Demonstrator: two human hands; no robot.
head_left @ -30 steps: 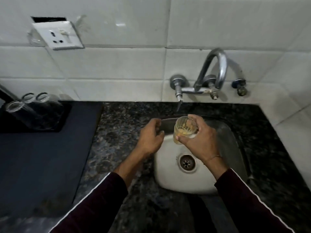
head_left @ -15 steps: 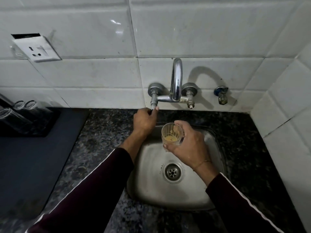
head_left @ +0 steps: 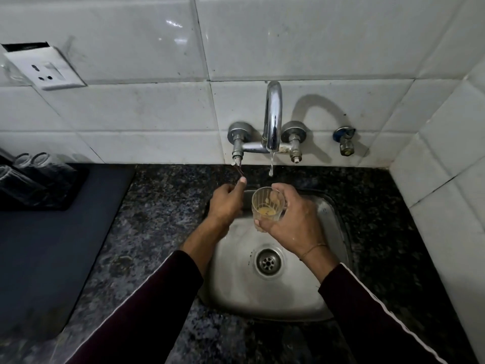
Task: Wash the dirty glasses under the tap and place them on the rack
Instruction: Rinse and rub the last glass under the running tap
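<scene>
My right hand holds a small ribbed glass upright over the steel sink; yellowish residue lies at its bottom. The glass sits just below the chrome tap spout, from which a thin trickle of water falls. My left hand reaches up with thumb and fingers pinched on the dark lever of the left tap handle. Several clear glasses lie on a black rack at the far left.
Dark speckled granite counter surrounds the sink. A dark mat covers the counter on the left under the rack. A white wall socket is upper left, a small angle valve right of the tap, and a tiled side wall on the right.
My left hand went from the sink rim up to the left tap handle. Water has begun to trickle from the spout. The glass has come under the spout.
</scene>
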